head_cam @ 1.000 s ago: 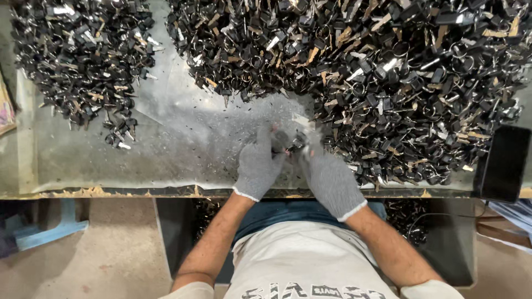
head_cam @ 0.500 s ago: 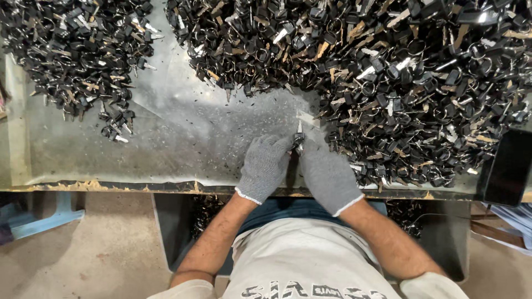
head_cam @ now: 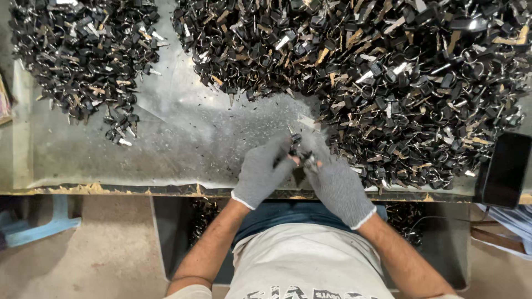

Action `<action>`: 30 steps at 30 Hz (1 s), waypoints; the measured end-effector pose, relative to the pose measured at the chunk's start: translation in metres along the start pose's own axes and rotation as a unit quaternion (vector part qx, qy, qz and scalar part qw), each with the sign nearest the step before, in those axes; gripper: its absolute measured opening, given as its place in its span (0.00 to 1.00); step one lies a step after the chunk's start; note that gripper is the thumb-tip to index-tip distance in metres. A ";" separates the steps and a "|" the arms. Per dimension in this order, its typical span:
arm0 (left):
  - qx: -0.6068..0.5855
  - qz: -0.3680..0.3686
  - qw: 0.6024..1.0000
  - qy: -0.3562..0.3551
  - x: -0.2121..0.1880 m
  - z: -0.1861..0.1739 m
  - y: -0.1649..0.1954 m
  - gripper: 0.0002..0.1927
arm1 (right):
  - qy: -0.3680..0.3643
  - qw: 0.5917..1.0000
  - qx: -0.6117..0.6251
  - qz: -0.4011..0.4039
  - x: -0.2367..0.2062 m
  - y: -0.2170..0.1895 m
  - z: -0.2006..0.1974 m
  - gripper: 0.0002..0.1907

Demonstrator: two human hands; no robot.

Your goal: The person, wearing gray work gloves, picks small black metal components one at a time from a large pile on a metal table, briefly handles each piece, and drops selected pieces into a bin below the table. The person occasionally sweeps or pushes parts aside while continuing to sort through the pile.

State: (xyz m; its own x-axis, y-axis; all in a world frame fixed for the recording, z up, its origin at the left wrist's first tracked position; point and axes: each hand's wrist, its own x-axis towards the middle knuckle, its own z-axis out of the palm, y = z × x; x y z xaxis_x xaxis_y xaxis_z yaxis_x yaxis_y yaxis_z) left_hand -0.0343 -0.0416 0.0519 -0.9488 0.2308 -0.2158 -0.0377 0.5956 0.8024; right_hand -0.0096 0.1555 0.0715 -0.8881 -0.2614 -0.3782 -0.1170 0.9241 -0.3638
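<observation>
Both hands wear grey knit gloves and meet over the near edge of a metal-topped table [head_cam: 183,144]. My left hand [head_cam: 260,174] and my right hand [head_cam: 335,185] pinch one small black-headed key piece [head_cam: 295,145] between their fingertips. A large heap of black and metal key parts [head_cam: 399,77] lies just beyond and right of my hands, touching the right glove's side. A smaller heap of the same parts [head_cam: 83,61] lies at the far left.
A dark phone [head_cam: 504,169] rests on the table's right edge. Below the table stands a dark bin [head_cam: 183,238] holding more parts. A pale blue stool [head_cam: 39,224] sits on the floor at left. Metal shavings dust the tabletop between the heaps.
My hands stay together near the table's front edge, with the fingers shifting on the small piece. The view has tilted slightly, so the table edge sits lower in frame.
</observation>
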 end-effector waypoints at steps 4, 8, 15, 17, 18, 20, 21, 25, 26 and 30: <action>-0.034 0.281 0.952 0.114 0.015 -0.008 0.004 0.22 | 0.019 0.991 -0.018 -0.133 -0.012 -0.006 0.015 0.18; 0.300 0.333 0.889 0.091 0.033 0.001 0.003 0.16 | 0.049 0.988 -0.033 -0.145 -0.014 -0.015 0.024 0.15; 0.117 0.104 0.986 0.063 0.021 0.009 -0.010 0.26 | 0.045 0.984 -0.163 -0.056 -0.009 0.001 0.003 0.19; 0.113 0.104 0.985 0.084 0.018 0.015 -0.014 0.22 | 0.065 0.973 -0.193 -0.109 0.001 0.002 0.001 0.16; 0.133 0.143 0.974 0.114 0.018 0.018 -0.016 0.18 | 0.065 0.986 -0.129 -0.086 0.007 0.002 0.001 0.14; 0.164 0.183 0.959 0.141 0.022 0.024 -0.022 0.15 | 0.065 0.997 -0.002 -0.041 0.018 0.000 0.002 0.17; 0.176 0.183 0.957 0.139 0.024 0.026 -0.025 0.15 | 0.054 0.998 -0.019 -0.025 0.022 -0.002 0.002 0.16; 0.200 0.216 0.945 0.142 0.031 0.029 -0.030 0.14 | 0.034 0.993 -0.112 -0.009 0.029 -0.010 0.000 0.13; 0.202 0.230 0.942 0.135 0.032 0.028 -0.030 0.13 | 0.034 0.989 -0.140 -0.014 0.029 -0.012 -0.001 0.12; 0.154 0.213 0.959 0.109 0.026 0.020 -0.022 0.15 | 0.070 0.994 -0.064 -0.049 0.027 -0.011 -0.010 0.16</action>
State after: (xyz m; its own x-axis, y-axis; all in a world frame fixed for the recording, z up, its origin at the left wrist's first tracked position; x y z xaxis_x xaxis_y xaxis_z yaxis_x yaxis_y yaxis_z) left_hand -0.0516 -0.0335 0.0181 -0.9015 0.3583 0.2429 0.4309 0.6895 0.5821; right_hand -0.0364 0.1406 0.0736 -0.9219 -0.3183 -0.2211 -0.2530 0.9264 -0.2787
